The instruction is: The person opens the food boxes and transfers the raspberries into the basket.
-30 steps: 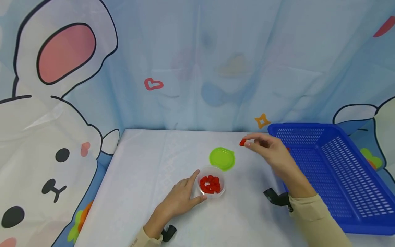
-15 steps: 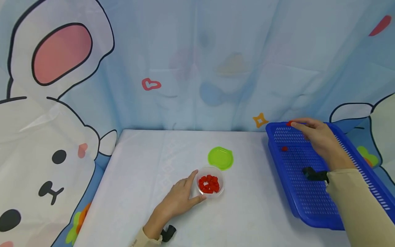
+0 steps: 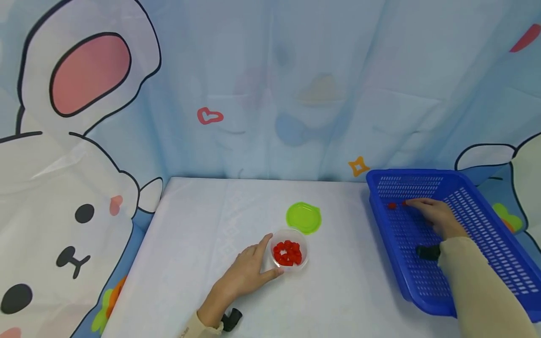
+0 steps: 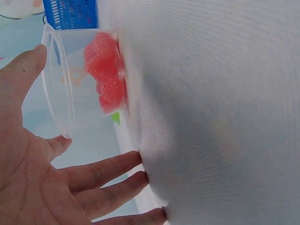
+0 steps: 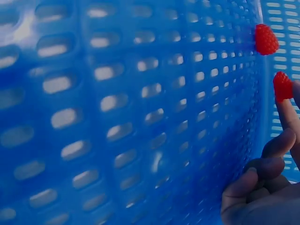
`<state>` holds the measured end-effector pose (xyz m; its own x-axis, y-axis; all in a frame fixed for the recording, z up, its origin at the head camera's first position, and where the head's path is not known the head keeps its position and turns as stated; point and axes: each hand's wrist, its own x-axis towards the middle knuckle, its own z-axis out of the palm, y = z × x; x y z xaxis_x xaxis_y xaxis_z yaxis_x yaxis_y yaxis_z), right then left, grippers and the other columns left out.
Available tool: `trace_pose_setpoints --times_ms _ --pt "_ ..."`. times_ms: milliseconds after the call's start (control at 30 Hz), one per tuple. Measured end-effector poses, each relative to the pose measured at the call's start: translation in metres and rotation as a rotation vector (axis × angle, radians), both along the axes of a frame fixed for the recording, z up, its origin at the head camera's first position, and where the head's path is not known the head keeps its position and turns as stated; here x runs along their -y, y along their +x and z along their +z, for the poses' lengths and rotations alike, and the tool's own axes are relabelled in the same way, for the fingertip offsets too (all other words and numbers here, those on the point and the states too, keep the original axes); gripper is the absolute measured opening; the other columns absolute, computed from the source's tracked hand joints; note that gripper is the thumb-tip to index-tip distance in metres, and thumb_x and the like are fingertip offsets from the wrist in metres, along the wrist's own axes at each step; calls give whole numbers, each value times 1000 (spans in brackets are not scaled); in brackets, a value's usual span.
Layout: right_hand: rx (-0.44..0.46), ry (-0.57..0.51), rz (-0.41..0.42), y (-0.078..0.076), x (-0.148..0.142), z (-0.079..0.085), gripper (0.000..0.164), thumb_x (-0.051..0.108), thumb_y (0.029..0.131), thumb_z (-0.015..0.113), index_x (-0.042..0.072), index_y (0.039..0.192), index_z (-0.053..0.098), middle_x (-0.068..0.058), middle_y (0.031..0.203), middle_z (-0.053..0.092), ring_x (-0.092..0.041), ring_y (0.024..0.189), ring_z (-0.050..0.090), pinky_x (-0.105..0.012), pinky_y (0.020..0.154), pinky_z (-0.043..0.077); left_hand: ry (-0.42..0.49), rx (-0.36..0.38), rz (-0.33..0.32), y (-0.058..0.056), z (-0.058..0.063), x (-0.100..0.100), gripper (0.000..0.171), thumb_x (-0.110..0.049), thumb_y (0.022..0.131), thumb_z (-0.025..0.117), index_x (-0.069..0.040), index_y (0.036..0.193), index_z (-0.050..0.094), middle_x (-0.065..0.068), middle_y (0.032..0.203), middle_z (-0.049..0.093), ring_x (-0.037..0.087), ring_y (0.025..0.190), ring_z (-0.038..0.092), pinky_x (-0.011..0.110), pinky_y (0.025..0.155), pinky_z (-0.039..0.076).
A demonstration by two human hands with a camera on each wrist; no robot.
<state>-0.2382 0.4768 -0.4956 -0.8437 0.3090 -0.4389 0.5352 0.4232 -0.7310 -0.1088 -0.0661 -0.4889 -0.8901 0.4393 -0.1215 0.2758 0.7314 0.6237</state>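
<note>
My left hand (image 3: 243, 271) rests at the near left side of a small clear plastic cup (image 3: 304, 249). In the left wrist view, its thumb and index finger touch the cup's rim, while the other fingers reach straight down to the cloth. Several red raspberries (image 4: 105, 56) lie in the bottom of the cup. Inside the blue basket (image 3: 372, 188), my right hand (image 3: 439, 217) pinches one raspberry (image 5: 282, 86) between its fingertips, low over the basket floor. Another raspberry (image 5: 266, 40) lies loose just beside it, a small gap apart.
A green lid (image 3: 303, 218) lies flat on the white-covered table (image 3: 203, 234), just behind the cup. The perforated basket stands at the right with raised walls. A printed blue cloth (image 3: 253, 84) hangs behind the table.
My right hand has carried the raspberry rightward from near the lid, over the basket wall and down inside beside the other one. My left hand has stayed at the cup.
</note>
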Motion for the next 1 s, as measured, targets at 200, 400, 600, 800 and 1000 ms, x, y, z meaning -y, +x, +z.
trace_pose_setpoints --times_ms 200,400,600,800,1000 --pt "29 15 31 3 1 -2 99 61 90 62 -11 150 30 -37 157 9 -56 142 14 -68 108 22 -9 7 -1 0 -1 -2 93 -62 89 65 -16 159 23 18 142 50 34 129 49 52 102 43" --pt "-8 70 56 5 11 5 86 54 95 58 -11 147 36 -37 155 18 -57 140 17 -69 108 21 -5 3 -5 1 0 -3 93 -61 89 65 -16 159 24 18 142 51 35 129 49 54 101 44" --pt "-137 169 117 5 36 42 73 50 101 50 -9 144 43 -36 155 21 -59 140 15 -74 104 19 -7 -7 4 1 0 -2 93 -59 89 67 -14 158 24 18 142 51 35 129 49 54 101 44" --pt "-227 186 237 13 67 87 78 61 96 53 0 145 48 -33 156 21 -59 137 21 -75 99 24 -3 -13 7 1 -1 -2 93 -58 89 68 -15 158 24 18 141 51 35 128 49 54 100 45" --pt "-320 199 317 32 111 127 73 62 94 56 8 143 53 -26 126 48 -43 108 45 -58 80 40 16 -7 4 1 -1 -1 94 -58 89 68 -14 159 23 20 141 50 36 129 49 54 102 43"
